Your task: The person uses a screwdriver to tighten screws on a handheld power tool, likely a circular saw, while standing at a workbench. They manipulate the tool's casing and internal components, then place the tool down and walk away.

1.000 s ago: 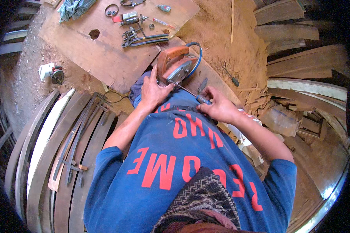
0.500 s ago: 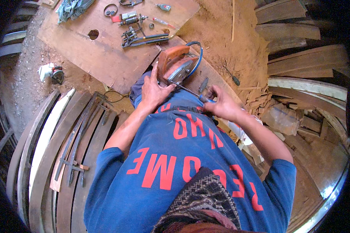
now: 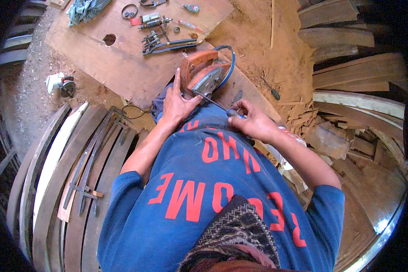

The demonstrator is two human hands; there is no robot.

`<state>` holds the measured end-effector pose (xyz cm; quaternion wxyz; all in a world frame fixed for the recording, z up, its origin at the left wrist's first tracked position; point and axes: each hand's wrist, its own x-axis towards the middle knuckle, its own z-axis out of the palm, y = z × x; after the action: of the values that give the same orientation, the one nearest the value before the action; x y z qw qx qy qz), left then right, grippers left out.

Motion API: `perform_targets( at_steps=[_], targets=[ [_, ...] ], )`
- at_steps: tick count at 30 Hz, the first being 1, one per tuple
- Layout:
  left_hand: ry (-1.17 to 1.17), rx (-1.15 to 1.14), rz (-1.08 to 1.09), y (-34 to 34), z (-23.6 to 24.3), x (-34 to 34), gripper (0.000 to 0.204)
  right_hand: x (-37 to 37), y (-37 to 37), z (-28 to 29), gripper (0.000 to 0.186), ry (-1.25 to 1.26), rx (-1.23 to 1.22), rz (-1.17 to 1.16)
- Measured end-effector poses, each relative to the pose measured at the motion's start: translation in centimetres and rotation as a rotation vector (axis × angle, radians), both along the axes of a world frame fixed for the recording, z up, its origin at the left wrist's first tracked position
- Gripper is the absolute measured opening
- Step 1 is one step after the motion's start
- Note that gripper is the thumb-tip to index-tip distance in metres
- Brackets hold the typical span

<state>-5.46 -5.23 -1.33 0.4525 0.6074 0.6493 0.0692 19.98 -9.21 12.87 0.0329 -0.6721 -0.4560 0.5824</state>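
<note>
An orange power tool (image 3: 203, 68) with a grey metal side plate and a blue cord rests at my lap, on the edge of the board. My left hand (image 3: 177, 103) steadies its near left side, thumb and fingers pressed against the housing. In my right hand (image 3: 254, 121) is a screwdriver (image 3: 232, 113) with a blue handle, gripped between thumb and fingers. Its long shaft slants up and left to the tool's lower edge, by my left thumb. The exact spot where the tip meets the tool is too small to make out. A small dark piece (image 3: 237, 96) lies beside the shaft.
A plywood sheet (image 3: 90, 50) ahead holds dismantled motor parts (image 3: 155, 22), black-handled pliers (image 3: 172, 45) and a small bottle (image 3: 191, 8). An angle grinder (image 3: 61, 85) lies left. Curved timbers (image 3: 61, 167) with clamps (image 3: 84, 192) stand near left; another screwdriver (image 3: 272, 88) lies right.
My right hand has turned and closed further round the screwdriver handle, shifting slightly left. The power tool has tilted a little under my left hand.
</note>
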Motion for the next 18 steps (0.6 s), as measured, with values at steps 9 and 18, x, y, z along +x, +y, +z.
perform_targets(
  at_steps=[9, 18],
  targets=[
    [0.057, -0.048, -0.038, -0.5, 1.1, 0.9, 0.131, 1.9, -1.7, -2.5, 0.041, -0.014, 0.395, 0.276],
    [-0.214, -0.026, -0.145, 1.2, -0.5, -1.8, 0.111, 1.5, -0.4, 0.1, 0.040, -0.069, 0.067, 0.127]
  ],
)
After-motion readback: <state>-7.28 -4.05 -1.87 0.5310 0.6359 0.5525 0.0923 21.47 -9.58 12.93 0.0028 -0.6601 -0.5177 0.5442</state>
